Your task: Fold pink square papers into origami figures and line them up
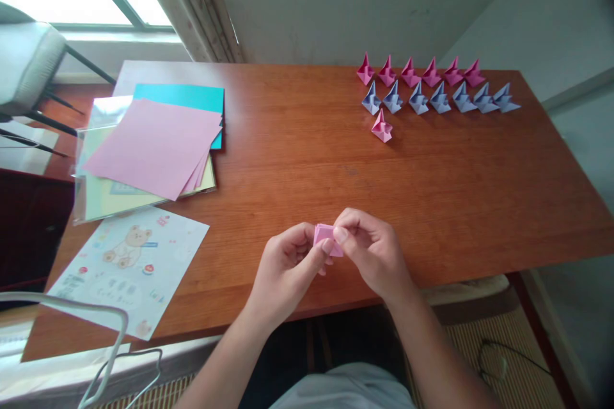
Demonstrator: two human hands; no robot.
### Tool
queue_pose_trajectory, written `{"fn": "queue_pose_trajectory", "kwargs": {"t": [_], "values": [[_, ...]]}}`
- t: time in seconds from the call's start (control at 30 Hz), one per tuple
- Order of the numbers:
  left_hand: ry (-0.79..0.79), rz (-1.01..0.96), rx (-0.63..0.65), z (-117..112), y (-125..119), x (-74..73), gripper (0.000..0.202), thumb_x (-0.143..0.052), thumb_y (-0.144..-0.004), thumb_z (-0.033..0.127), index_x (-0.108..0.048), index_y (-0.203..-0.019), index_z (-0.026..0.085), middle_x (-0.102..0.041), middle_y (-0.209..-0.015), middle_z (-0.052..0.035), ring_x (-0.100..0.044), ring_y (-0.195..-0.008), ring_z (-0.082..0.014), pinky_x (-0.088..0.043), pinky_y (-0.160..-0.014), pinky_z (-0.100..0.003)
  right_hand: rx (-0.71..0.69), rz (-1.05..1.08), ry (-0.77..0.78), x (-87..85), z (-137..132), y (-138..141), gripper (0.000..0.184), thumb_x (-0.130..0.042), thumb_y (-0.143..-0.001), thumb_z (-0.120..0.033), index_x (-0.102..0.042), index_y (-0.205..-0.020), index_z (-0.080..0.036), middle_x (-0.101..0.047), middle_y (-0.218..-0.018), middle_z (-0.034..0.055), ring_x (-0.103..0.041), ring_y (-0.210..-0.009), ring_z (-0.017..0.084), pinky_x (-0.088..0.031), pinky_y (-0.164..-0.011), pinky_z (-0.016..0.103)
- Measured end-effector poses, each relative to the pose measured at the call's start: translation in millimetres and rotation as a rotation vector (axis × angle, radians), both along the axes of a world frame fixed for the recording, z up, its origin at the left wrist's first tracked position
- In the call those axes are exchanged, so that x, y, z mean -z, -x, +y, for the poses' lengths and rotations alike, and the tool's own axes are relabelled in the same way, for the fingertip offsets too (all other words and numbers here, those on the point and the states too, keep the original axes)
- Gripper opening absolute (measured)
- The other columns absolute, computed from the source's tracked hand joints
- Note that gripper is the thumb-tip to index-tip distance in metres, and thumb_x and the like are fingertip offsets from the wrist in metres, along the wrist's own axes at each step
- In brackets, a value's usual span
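Between my two hands is a small folded piece of pink paper (325, 234), held just above the front part of the wooden table. My left hand (291, 271) pinches its left and lower side, the thumb lying across the front. At its upper right edge, my right hand (371, 252) closes thumb and forefinger on the same paper. Its folded layers show at the top left; the fingers cover the rest. Farther back on the right stands a single light pink folded paper figure (382, 128).
Behind it are a row of pale blue folded figures (418, 100) and a row of dark pink ones (410, 73). On the left lie pink paper sheets (158, 144), turquoise paper (187, 94) and a bear-printed sheet (129, 271). A white curved tube (96, 304) crosses the lower left.
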State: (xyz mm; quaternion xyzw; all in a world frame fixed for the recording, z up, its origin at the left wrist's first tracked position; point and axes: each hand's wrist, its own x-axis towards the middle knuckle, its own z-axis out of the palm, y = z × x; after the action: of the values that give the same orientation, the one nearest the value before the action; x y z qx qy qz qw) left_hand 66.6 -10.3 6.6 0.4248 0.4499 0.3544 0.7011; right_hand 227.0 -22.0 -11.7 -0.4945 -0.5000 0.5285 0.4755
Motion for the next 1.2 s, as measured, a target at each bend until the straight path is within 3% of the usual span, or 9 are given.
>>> {"fn": "queue_pose_trajectory", "kwargs": {"t": [0.3, 0.47, 0.73, 1.0, 1.2], "values": [[-0.013, 0.089, 0.010, -2.1, 3.2, 4.6, 0.035, -0.074, -0.085, 0.042, -0.063, -0.067, 0.014, -0.062, -0.059, -0.0008, -0.055, -0.055, -0.0101, -0.043, -0.051, -0.019, -0.064, 0.083, 0.045, -0.3, -1.9, -0.2, 0.025, -0.062, -0.096, -0.030, -0.060, -0.074, -0.020, -0.056, -0.073, -0.0024, -0.051, -0.069, 0.012, -0.041, -0.066, 0.027], [-0.051, 0.134, -0.018, -2.7, 1.8, 6.8, 0.035, -0.073, -0.086, 0.043, -0.065, -0.067, 0.014, -0.063, -0.059, -0.0015, -0.055, -0.054, -0.0105, -0.042, -0.050, -0.020, -0.033, 0.167, 0.093, 1.9, -2.9, 3.7, 0.022, -0.064, -0.096, -0.033, -0.060, -0.077, -0.020, -0.057, -0.073, -0.0029, -0.052, -0.068, 0.012, -0.041, -0.064, 0.026], [-0.018, 0.090, -0.028, 1.6, 2.1, -1.0, 0.029, -0.075, -0.085, 0.040, -0.069, -0.073, 0.014, -0.067, -0.064, -0.0020, -0.058, -0.057, -0.0108, -0.047, -0.055, -0.021, 0.080, 0.087, 0.049, 3.3, -2.8, -3.2, 0.024, -0.063, -0.096, -0.033, -0.059, -0.075, -0.020, -0.053, -0.071, -0.0034, -0.048, -0.066, 0.011, -0.039, -0.062, 0.025], [-0.030, 0.048, -0.071, -3.0, 1.2, 1.5, 0.028, -0.073, -0.087, 0.038, -0.066, -0.072, 0.015, -0.065, -0.061, -0.0004, -0.055, -0.055, -0.0091, -0.043, -0.052, -0.019, 0.090, 0.085, 0.027, 4.2, -3.2, -1.4, 0.024, -0.063, -0.096, -0.034, -0.060, -0.076, -0.020, -0.054, -0.072, -0.0030, -0.048, -0.068, 0.012, -0.039, -0.064, 0.026], [-0.055, 0.062, -0.025, -2.3, 3.0, 0.5, 0.028, -0.069, -0.091, 0.038, -0.064, -0.077, 0.015, -0.063, -0.067, 0.0000, -0.057, -0.061, -0.0098, -0.046, -0.059, -0.020, 0.069, 0.062, 0.040, 2.7, -3.0, -0.4, 0.025, -0.063, -0.095, -0.036, -0.059, -0.076, -0.020, -0.054, -0.072, -0.0026, -0.049, -0.067, 0.012, -0.041, -0.063, 0.026]]}}
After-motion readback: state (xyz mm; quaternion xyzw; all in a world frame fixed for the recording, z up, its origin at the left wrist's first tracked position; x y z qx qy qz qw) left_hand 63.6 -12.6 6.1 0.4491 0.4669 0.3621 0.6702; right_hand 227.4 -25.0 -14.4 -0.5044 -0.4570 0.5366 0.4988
